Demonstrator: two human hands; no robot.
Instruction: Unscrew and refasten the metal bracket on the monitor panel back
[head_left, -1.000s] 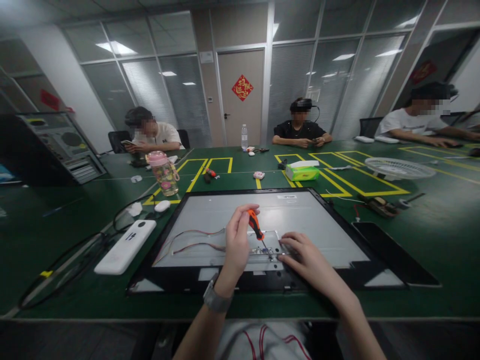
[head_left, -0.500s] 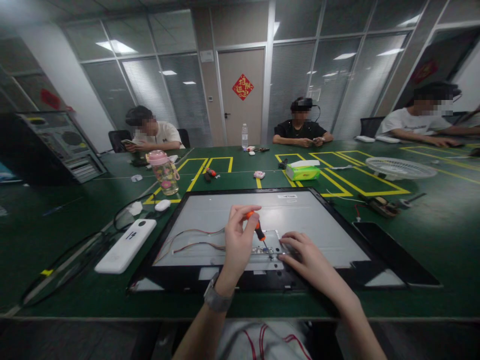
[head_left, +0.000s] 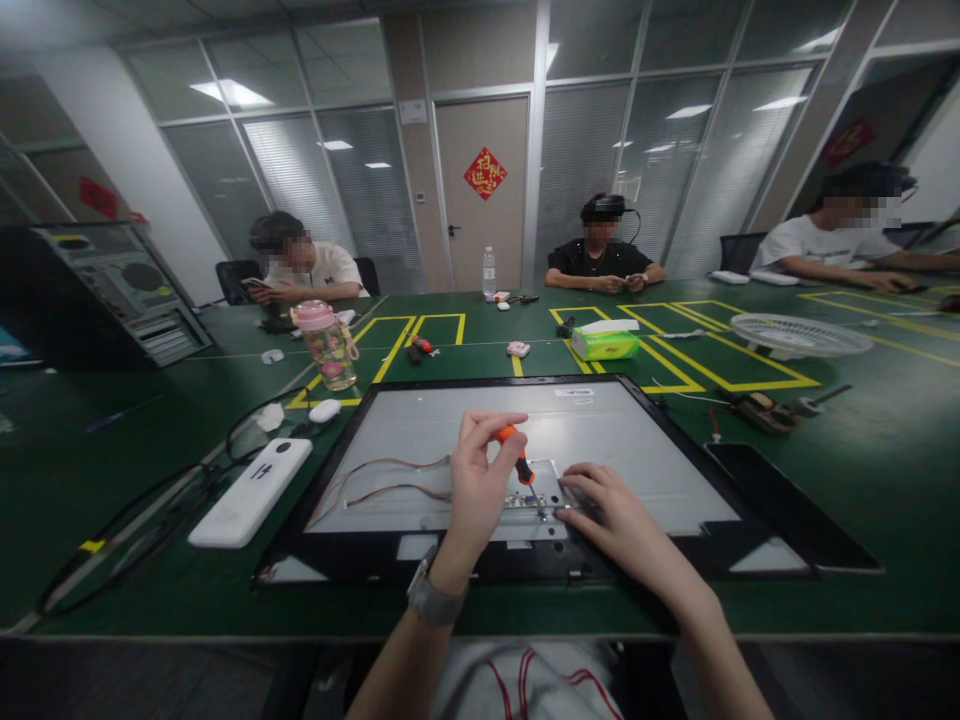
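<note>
I've got smooth grey metal on the panel (head_left: 405, 425), softly sheened, with black plastic for its frame (head_left: 360, 555); now the screwdriver (head_left: 526, 472), plastic handle, bare metal shaft! Over here I see smooth plastic on the white slab (head_left: 247, 500), gloss on the black slab (head_left: 787, 510), clear plastic in the bottle (head_left: 489, 272), and a smooth, low-sheen table (head_left: 165, 430).
</note>
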